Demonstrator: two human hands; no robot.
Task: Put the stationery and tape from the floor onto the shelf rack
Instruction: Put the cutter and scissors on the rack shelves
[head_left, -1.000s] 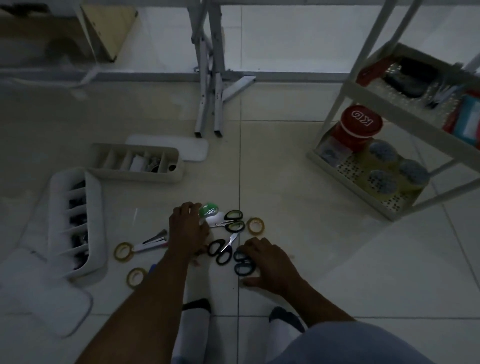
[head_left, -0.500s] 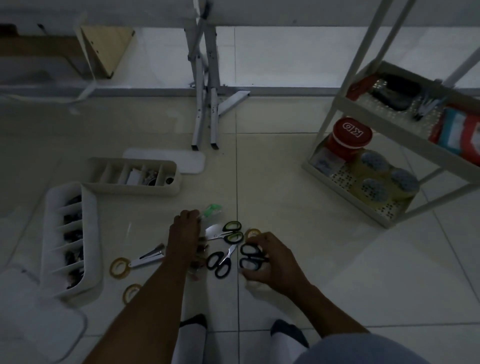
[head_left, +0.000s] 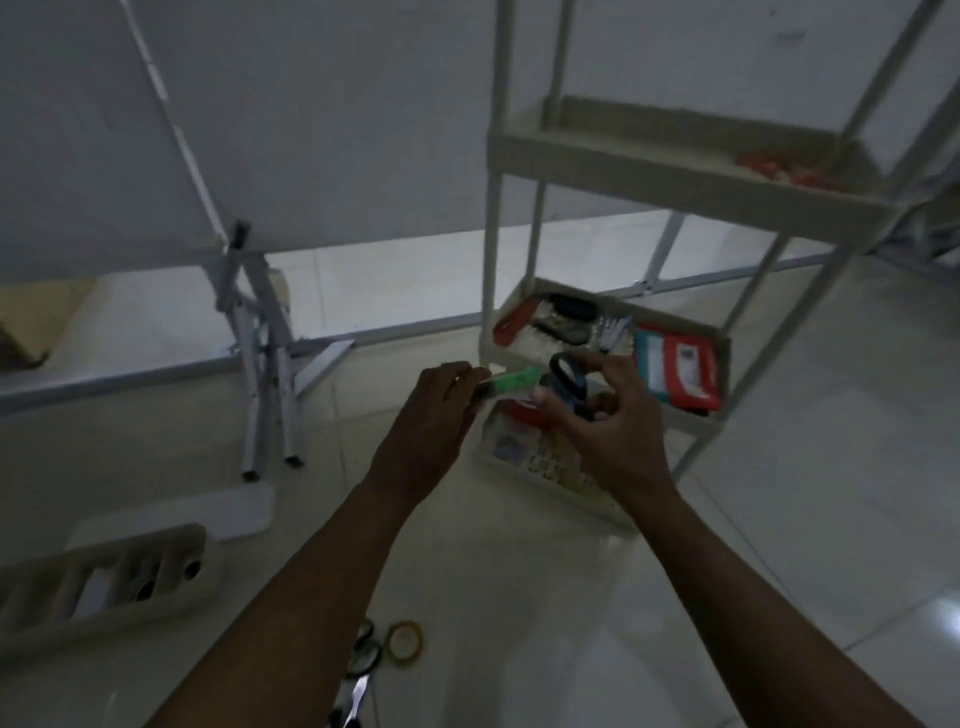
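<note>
Two bare hands are raised in front of a white shelf rack (head_left: 613, 156) in a dim, tiled room. The left hand (head_left: 431, 421) has its fingers closed on a green stationery item (head_left: 511, 382), prob. a cutter or marker, too blurred to tell which, held roughly level with its far end pointing right. The right hand (head_left: 605, 421) is clamped on dark-handled scissors (head_left: 569, 384), loops up, thumb and fingers wrapped round the handles. Both items are off the floor, just in front of the rack's middle tier (head_left: 680, 415) and above the bottom tier (head_left: 519, 470).

Middle tier holds a red-and-teal packet (head_left: 675, 371) at right, dark oblong objects (head_left: 571, 312) at back and a red item (head_left: 511, 325) at its left corner. Top tier shows red pieces (head_left: 784, 166) at its right end. Bottom tier is mostly hidden behind the hands; a red lid (head_left: 524, 410) shows through.

On the floor near the lower edge, btwn the forearms, lie a small tape roll (head_left: 405, 642) and green-handled scissors (head_left: 363, 654), just beside each other. At lower left sits a beige divided organizer tray (head_left: 104, 582), w/ a flat white lid (head_left: 228, 506) behind it. A folded metal stand (head_left: 265, 353) rises at left-centre, well apart from the rack.
</note>
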